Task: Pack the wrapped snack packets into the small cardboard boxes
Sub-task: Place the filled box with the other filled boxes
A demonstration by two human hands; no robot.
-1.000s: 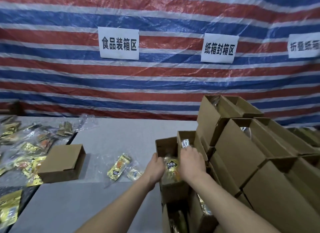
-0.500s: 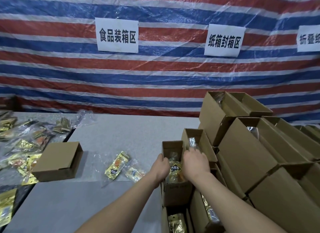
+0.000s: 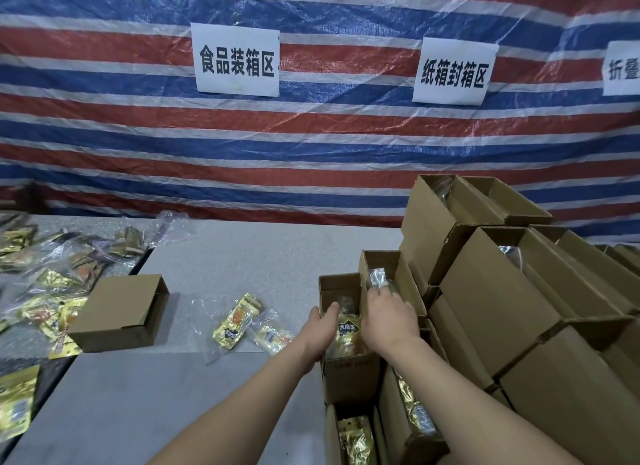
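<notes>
A small open cardboard box (image 3: 349, 374) stands on the grey table with a gold snack packet (image 3: 347, 333) inside it. My left hand (image 3: 320, 329) holds the box's left wall, thumb over the rim. My right hand (image 3: 389, 317) rests on the box's right edge, fingers curled down over the wall it shares with a second open box (image 3: 403, 274) that holds a clear-wrapped packet (image 3: 378, 277). Two more gold packets (image 3: 239, 321) lie loose on the table to the left.
Stacked open boxes (image 3: 502, 291) fill the right side, and more filled boxes (image 3: 356, 437) sit below my arms. An empty box (image 3: 121, 314) lies on its side at the left beside a heap of packets (image 3: 45, 277). A striped tarp with paper signs hangs behind.
Both hands stayed on the box with the gold packet. The view has shifted slightly, and my right hand's fingers reach a little further over the far edge.
</notes>
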